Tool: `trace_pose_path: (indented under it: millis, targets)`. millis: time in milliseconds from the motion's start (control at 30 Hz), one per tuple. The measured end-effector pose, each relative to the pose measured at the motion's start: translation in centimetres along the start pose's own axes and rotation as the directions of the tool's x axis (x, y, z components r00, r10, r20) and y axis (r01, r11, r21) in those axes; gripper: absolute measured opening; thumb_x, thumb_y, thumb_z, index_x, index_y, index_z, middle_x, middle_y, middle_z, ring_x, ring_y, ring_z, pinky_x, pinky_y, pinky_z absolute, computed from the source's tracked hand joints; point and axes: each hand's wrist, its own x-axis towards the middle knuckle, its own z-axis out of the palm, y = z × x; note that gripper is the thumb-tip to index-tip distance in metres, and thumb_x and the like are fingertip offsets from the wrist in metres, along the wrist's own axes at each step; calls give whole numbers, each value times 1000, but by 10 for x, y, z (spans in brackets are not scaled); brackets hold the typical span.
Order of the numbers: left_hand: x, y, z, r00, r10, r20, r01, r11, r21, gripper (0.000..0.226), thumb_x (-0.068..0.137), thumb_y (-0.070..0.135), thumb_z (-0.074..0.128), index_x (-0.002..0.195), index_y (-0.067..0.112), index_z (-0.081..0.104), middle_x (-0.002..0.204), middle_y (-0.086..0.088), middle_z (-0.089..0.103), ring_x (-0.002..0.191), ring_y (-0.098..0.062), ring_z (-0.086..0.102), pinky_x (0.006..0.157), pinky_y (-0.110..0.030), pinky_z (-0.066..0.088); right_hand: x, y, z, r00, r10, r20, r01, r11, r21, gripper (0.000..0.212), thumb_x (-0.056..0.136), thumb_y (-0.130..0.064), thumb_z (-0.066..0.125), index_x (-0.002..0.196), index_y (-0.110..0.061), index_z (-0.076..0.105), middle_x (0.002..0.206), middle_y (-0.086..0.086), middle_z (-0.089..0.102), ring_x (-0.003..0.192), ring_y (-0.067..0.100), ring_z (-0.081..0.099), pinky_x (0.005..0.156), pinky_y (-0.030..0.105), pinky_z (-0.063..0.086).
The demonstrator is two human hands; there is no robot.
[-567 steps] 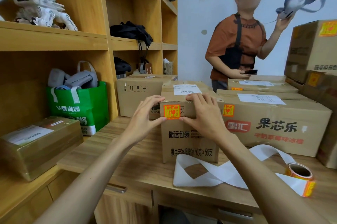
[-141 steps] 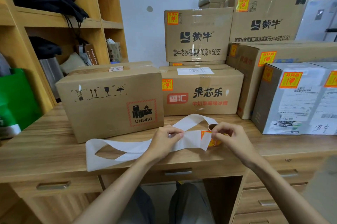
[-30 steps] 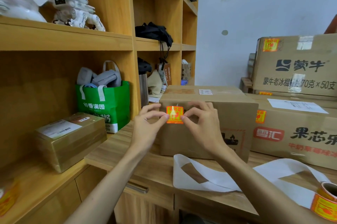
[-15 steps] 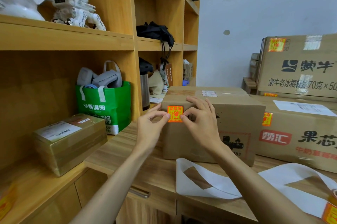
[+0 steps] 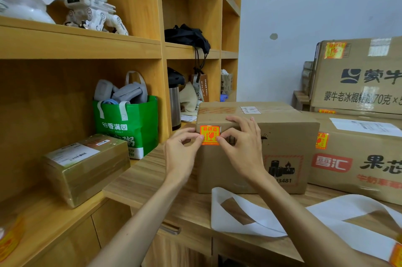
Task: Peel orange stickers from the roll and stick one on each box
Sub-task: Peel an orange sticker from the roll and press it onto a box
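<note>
Pressing still, left hand (image 5: 182,154) and right hand (image 5: 244,150) smooth orange sticker (image 5: 210,135) onto box (image 5: 289,142).

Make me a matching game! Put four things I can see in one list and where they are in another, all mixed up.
Things: 1 orange sticker; 2 green bag; 3 white toy robot; 4 white backing strip.
Places: A on the upper shelf; B lying on the desk; C on the cardboard box's front; D on the lower shelf.
Pairs: 1-C, 2-D, 3-A, 4-B.
</note>
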Motion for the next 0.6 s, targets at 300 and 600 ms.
trace_pose_path:
  millis: [300, 600]
  targets:
    - [-1, -5, 6, 992, 123, -4, -121, 978, 171, 0, 87, 21, 78, 86, 21, 78, 109, 4, 68, 104, -10, 63, 94, -37, 53, -1, 0, 4, 998, -27, -53, 24, 998, -52, 13, 82, -24, 76, 72, -22, 68, 127, -2, 60, 125, 18, 47, 122, 39, 11]
    - [6, -8, 5, 955, 278, 100, -295, 875, 385, 9, 91, 20, 74, 87, 13, 69, 101, 3, 60, 90, -8, 56, 80, -27, 48, -1, -3, 8, 998, -44, -48, 37, 990, -135, 17, 82, -23, 74, 70, -22, 63, 128, -1, 59, 128, 18, 45, 122, 41, 13]
